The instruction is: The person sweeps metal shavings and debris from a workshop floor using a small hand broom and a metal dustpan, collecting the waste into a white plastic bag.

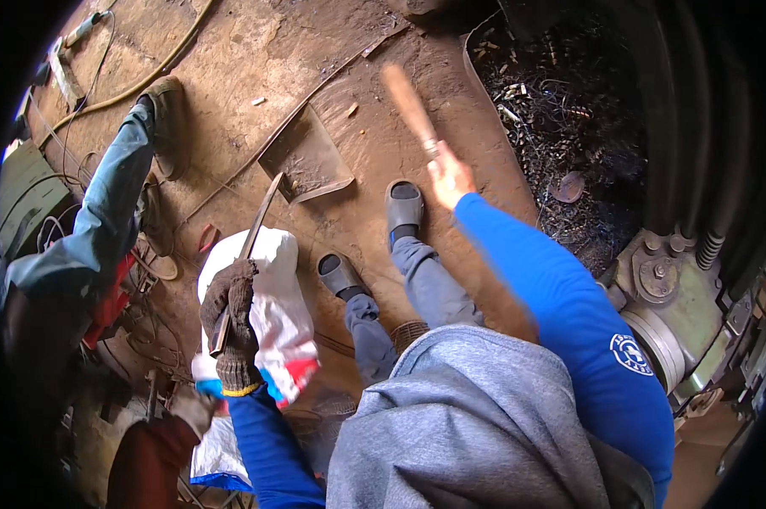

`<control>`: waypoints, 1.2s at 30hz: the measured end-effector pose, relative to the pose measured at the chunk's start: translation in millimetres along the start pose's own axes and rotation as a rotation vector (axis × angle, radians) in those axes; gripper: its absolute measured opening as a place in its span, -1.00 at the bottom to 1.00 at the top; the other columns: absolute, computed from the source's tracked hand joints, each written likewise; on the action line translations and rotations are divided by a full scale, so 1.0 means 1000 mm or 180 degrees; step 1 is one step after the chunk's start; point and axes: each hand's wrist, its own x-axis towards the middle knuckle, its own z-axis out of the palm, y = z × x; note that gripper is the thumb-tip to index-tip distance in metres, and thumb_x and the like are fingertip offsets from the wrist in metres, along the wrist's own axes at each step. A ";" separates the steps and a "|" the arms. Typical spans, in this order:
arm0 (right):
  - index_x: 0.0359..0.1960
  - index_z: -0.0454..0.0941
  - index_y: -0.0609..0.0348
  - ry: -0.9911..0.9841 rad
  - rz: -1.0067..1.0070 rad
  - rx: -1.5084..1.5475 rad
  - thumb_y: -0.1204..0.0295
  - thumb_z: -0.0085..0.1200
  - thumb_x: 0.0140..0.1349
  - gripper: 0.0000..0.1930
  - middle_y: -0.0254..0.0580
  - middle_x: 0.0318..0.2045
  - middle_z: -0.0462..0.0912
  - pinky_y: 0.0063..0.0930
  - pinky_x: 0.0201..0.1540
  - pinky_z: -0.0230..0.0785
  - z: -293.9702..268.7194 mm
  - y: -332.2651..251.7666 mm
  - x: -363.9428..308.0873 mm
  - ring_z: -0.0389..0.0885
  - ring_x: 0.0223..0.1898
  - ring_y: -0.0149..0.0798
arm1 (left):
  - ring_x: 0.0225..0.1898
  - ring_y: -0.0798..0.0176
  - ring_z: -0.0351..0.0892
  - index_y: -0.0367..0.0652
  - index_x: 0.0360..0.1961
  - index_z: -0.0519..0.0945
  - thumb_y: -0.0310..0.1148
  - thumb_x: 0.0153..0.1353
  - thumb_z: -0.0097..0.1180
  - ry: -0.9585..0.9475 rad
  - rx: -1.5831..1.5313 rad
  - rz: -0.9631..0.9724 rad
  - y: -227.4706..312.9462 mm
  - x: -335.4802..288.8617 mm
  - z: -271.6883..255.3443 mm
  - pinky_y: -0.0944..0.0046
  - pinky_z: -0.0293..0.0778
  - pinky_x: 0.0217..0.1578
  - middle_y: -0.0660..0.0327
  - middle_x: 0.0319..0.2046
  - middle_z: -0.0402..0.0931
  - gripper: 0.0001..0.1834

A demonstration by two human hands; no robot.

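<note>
My left hand (230,305), in a brown knit glove, is closed around a flat metal bar (261,216). The bar's far end meets the near edge of a metal dustpan (322,188) on the floor; whether the two are joined I cannot tell. Bits of debris lie in the pan. My bare right hand (452,176) grips the narrow end of a tan, wooden-looking stick (410,103), thicker at its far end and smeared by motion. Beneath my left hand is a white sack (268,254) with red and blue patches.
Dark metal shavings (561,127) fill an area at the right, beside a greenish machine (671,288). At the left stands another person's leg (111,195); a gloved hand (194,409) with a red-brown sleeve shows lower left. A yellowish hose (158,72) crosses the floor.
</note>
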 end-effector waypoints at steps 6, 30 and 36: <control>0.23 0.27 0.35 0.0080 0.1146 0.0947 0.33 -0.03 0.32 -0.49 0.13 -0.13 0.57 -0.28 -0.08 0.46 -0.003 0.025 0.074 0.57 -0.15 -0.04 | -0.25 0.32 0.56 -0.27 -0.20 0.64 -0.33 0.29 0.11 0.0104 0.0135 -0.0044 -0.001 -0.004 0.012 0.34 0.46 -0.25 0.20 -0.25 0.63 -0.78; 0.34 0.18 0.26 -0.0711 0.0640 0.0902 0.33 0.03 0.30 -0.39 0.21 0.21 0.39 -0.33 0.30 0.17 0.024 -0.040 -0.057 0.36 0.26 0.03 | -0.12 0.20 0.57 -0.31 -0.21 0.62 -0.36 0.31 0.03 -0.0101 0.0369 0.0167 0.012 -0.006 0.017 0.25 0.44 -0.05 0.10 -0.21 0.62 -0.77; 0.21 0.29 0.04 0.0564 0.2439 0.1803 0.32 -0.09 0.40 -0.63 -0.25 -0.31 0.47 -0.44 -0.77 0.25 -0.003 0.060 -0.037 0.49 -0.58 -0.35 | -0.14 0.20 0.59 -0.29 -0.20 0.63 -0.41 0.32 0.03 0.0095 0.0757 0.0022 0.021 -0.019 0.000 0.26 0.45 -0.05 0.10 -0.20 0.63 -0.81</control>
